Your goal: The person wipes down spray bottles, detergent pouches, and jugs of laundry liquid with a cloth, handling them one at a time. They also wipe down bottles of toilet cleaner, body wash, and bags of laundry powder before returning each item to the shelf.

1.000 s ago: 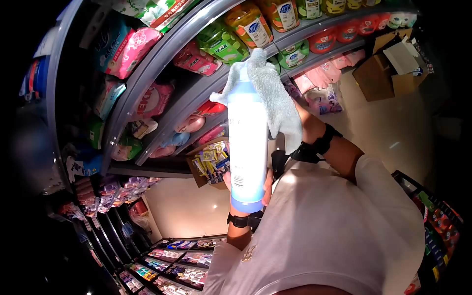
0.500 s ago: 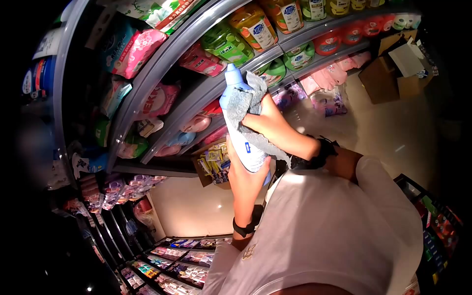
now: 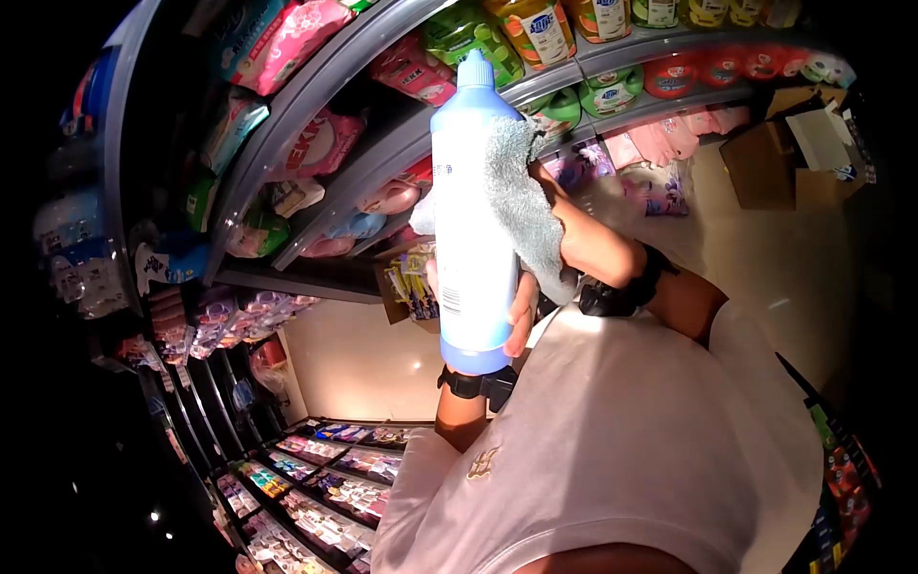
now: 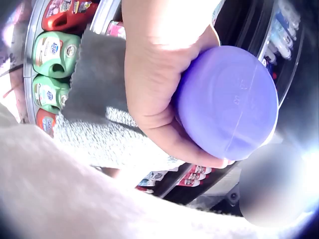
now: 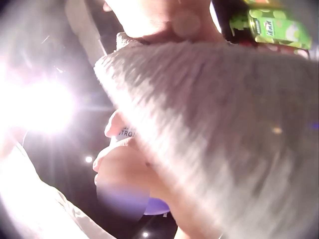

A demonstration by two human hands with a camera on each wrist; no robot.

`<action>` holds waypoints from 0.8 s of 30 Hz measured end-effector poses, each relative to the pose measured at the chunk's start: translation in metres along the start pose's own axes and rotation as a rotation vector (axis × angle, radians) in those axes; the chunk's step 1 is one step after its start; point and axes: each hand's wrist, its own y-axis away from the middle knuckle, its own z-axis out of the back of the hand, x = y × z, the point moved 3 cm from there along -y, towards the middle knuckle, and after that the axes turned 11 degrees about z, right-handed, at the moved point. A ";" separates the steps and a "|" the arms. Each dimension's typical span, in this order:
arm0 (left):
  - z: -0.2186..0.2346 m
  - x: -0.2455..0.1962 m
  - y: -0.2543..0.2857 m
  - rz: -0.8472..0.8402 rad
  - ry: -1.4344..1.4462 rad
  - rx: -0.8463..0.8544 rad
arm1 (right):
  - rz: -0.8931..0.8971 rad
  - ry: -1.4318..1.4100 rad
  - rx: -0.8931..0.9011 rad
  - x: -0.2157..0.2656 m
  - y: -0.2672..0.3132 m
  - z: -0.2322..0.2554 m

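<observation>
An upright white bottle [image 3: 469,220] with a light-blue cap and base stands out brightly before my body. My left hand [image 4: 154,89] grips its lower part, with fingers and thumb curled round it just above the base. A grey towelling cloth [image 3: 521,191] lies against the bottle's upper right side and hangs down past it. My right hand [image 5: 164,20] holds the cloth there; the cloth and bottle hide most of that hand's fingers in the head view.
Shelves [image 3: 612,53] beyond the bottle carry orange and green jugs, red bottles and soft packs. A cardboard box [image 3: 755,172] stands open on the floor at right. Another box [image 3: 392,297] of yellow packets sits below the shelves. More stocked racks [image 3: 316,488] line the lower left.
The bottle tilted and turned, its printed face going out of view and then back towards the head camera. My right hand with the cloth came over its front, then went round behind its right side.
</observation>
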 end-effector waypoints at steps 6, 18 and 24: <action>-0.008 -0.010 0.003 -0.308 -1.251 -0.734 | 0.258 0.223 -0.255 0.032 -0.019 0.014; -0.005 -0.010 0.026 -0.143 -0.665 -0.412 | -0.076 0.322 0.082 0.013 0.025 0.011; -0.017 -0.076 0.056 -0.356 -1.184 -0.791 | -0.169 0.330 0.129 -0.001 0.027 0.016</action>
